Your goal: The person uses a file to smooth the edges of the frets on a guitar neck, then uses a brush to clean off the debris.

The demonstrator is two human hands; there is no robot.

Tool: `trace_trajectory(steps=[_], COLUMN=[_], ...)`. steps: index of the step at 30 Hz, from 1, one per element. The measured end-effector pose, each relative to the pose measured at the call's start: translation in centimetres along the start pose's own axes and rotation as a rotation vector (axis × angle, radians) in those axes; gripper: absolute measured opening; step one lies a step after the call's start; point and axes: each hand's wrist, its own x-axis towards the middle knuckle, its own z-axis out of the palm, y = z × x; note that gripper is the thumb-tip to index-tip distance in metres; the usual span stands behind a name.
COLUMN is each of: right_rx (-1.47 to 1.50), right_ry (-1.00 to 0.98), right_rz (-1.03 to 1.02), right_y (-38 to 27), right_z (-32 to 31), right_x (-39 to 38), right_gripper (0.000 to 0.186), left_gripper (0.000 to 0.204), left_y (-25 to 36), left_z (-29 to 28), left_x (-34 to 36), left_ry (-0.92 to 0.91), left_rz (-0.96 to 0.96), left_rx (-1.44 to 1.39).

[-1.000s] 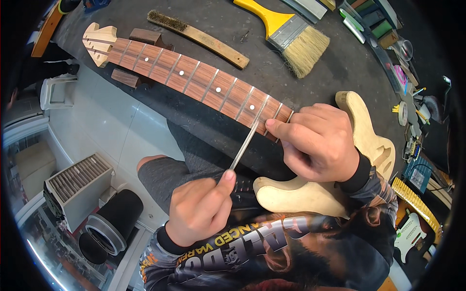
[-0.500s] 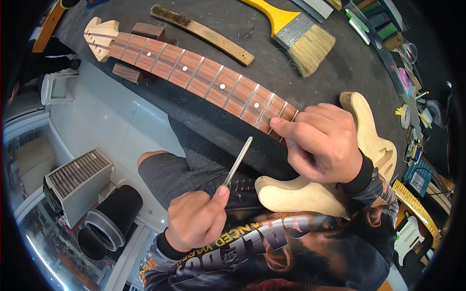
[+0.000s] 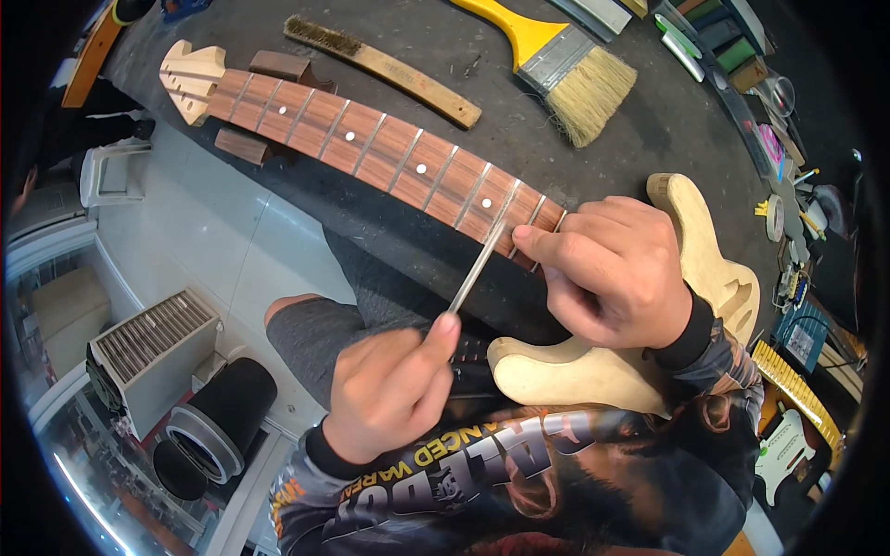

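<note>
Guitar neck (image 3: pixel 371 148), one: fretboard (image 3: pixel 445 181) up, lying along the near edge of the tabletop (image 3: pixel 514 148), headstock (image 3: pixel 193 82) toward the left corner, by a dark wooden cradle (image 3: pixel 283 67).

Slim metal file (image 3: pixel 476 269), one: tip at a fret (image 3: pixel 511 195) near the neck's right end, contact likely. My left hand (image 3: pixel 394 389) has its fingers curled about the lower end, thumb along the shaft.

Right hand (image 3: pixel 616 269), one: fingers bent, a fingertip on the fretboard just beside the file tip; I cannot tell whether the hidden fingers clasp the neck.

Handling, my judgement: keep the file in line with the fret, press lightly, stroke short and even, neck steadied by the right hand.

Edges and room: the shaft extends past the near edge; I would draw back that way. The guitar body (image 3: pixel 705 250), by the right wrist, limits rightward swing. Yellow-handled paintbrush (image 3: pixel 593 88) and wooden wire brush (image 3: pixel 389 74): farther in, beyond the neck.
</note>
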Motion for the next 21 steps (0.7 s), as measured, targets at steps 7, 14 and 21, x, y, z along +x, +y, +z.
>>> trace_trajectory(steps=[7, 14, 21], right_rx=[0.002, -0.043, -0.227], right_ry=[0.045, 0.086, 0.095], right_rz=[0.111, 0.322, 0.357], right_y=[0.1, -0.1, 2.0], right_z=[-0.1, -0.3, -2.0], right_x=[0.0, -0.1, 2.3], right_gripper=[0.03, 0.016, 0.026], left_gripper=[0.035, 0.033, 0.031], left_y=[-0.7, -5.5, -7.7], left_z=[-0.7, -3.8, -5.1], left_x=[4.1, -1.2, -3.5], left_ry=[0.129, 0.556, 0.637], left_rz=[0.018, -0.265, -0.267], left_rx=[-0.051, -0.384, -0.603])
